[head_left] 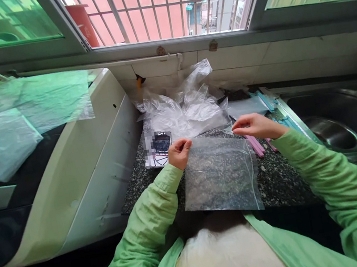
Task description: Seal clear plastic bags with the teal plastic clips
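I see my left hand (179, 152) pinching the top left corner of a clear plastic bag (221, 176), thumb and fingertips pressed together on the film. My right hand (254, 126) holds the opposite top corner, fingers closed on the edge, though from this angle I can't quite make out how firmly the film sits between them. The bag hangs stretched flat between the two hands, its lower edge reaching over the front edge of the speckled dark countertop (274, 181), just in front of my body.

Behind the bag lies a crumpled heap of clear plastic bags (184, 107), pushed up near the tiled wall under the barred window (165, 4). A phone (159, 147) rests on the counter just beside my left hand. Pink strips (255, 145) lie under my right wrist, and blue strips (266, 101) lie farther back, near the steel sink (330, 132) on the right. To the left stands a white appliance (82, 166) with more loose plastic bags (3, 138) spread across its dark top.
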{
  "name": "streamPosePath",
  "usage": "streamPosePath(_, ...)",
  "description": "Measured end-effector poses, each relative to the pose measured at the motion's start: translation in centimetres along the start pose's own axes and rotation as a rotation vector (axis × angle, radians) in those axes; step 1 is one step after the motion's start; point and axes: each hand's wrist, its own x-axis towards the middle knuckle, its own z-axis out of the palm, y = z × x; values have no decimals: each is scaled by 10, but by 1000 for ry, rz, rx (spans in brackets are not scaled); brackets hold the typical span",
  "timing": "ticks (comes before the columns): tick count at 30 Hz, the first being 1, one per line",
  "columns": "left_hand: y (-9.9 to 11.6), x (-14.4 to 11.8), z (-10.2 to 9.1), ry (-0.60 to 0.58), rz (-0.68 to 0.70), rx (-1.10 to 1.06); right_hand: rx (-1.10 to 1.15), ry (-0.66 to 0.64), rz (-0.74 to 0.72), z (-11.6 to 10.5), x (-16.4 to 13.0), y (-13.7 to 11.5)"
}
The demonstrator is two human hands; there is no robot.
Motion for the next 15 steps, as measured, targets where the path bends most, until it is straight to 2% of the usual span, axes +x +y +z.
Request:
streamPosePath(4,2,-1,2,-14,5,7,-104,-112,-210,19,35,-40)
streamPosePath(6,2,-1,2,-15,-2,7,-159,-168,-253,31,48,-53)
streamPosePath(10,2,-1,3,-11,-38,-12,-182,-207,-259,46,58,-61)
streamPosePath(13,3,-2,3,-35,-90,-46,-160,-208,-260,43,58,-60)
streamPosePath(15,5,-2,3,-97,-120,-58,-133,-185,-257,36,56,-59)
